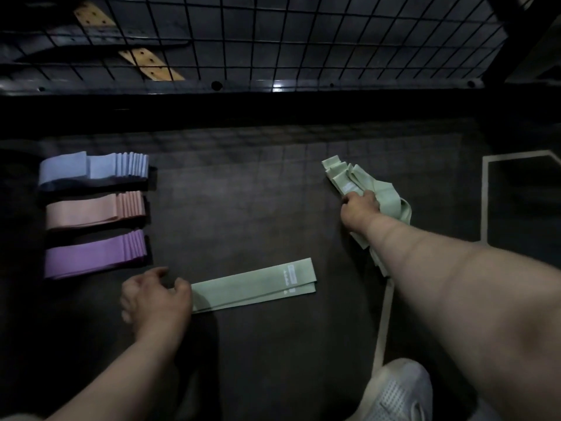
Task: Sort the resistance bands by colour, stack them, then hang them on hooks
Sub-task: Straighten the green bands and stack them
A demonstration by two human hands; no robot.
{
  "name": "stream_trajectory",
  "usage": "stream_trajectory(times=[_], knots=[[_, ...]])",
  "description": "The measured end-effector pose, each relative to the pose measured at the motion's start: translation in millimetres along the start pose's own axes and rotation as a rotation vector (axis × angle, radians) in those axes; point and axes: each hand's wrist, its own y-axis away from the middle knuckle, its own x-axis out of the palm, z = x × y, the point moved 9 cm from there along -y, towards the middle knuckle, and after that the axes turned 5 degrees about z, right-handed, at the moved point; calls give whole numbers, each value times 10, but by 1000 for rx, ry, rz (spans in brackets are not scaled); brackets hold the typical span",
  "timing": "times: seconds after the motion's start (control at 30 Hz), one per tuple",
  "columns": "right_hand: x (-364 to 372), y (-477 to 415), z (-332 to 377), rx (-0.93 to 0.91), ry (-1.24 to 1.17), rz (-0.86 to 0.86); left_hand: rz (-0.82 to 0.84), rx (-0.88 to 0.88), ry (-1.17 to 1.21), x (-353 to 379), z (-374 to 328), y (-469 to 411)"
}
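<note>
Three sorted stacks of bands lie at the left on the dark floor: blue (91,170) farthest, pink (94,209) in the middle, purple (94,253) nearest. Flat green bands (258,284) lie in the middle. My left hand (156,296) rests on their left end with fingers loosely curled. At the right sits a loose pile of green bands (349,180). My right hand (359,209) reaches into this pile and grips a band there. Part of the pile is hidden under my right forearm.
A black wire grid panel (303,41) stands at the far side behind a dark ledge. Light tape lines (484,202) mark the floor at the right. A white shoe (397,390) sits at the bottom right.
</note>
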Motion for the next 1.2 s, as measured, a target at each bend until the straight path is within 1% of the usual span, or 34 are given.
stream_trajectory(times=[0.07, 0.2, 0.27, 0.4, 0.63, 0.73, 0.83, 0.9, 0.97, 1.1, 1.2], knots=[[-40, -92, -7, 10, -14, 20, 3, 25, 6, 25, -98, 6], [-151, -103, -129, 28, -112, -34, 13, 43, 10, 65, -187, 2], [-167, -69, -300, 68, -144, -51, 19, 50, 5, 79, -202, 26], [-376, 12, -592, 147, -254, -185, 44, 67, 2, 94, -249, 68], [-903, 343, -743, 159, -368, -355, 87, 127, 44, 45, -463, 240], [-1134, 518, -654, 103, -379, -379, 92, 157, 65, -23, -659, 332], [-1387, 710, -616, 92, -509, -448, 102, 181, 81, -121, -866, 467], [-1541, 832, -602, 84, -648, -465, 120, 223, 107, -192, -1032, 592], [-1663, 949, -567, 56, -782, -443, 145, 266, 127, -268, -1218, 716], [-1871, 1139, -537, -1, -768, -407, 185, 370, 178, -448, -1592, 973], [-1980, 1234, -534, 20, -787, -411, 212, 445, 217, -593, -1851, 1159]])
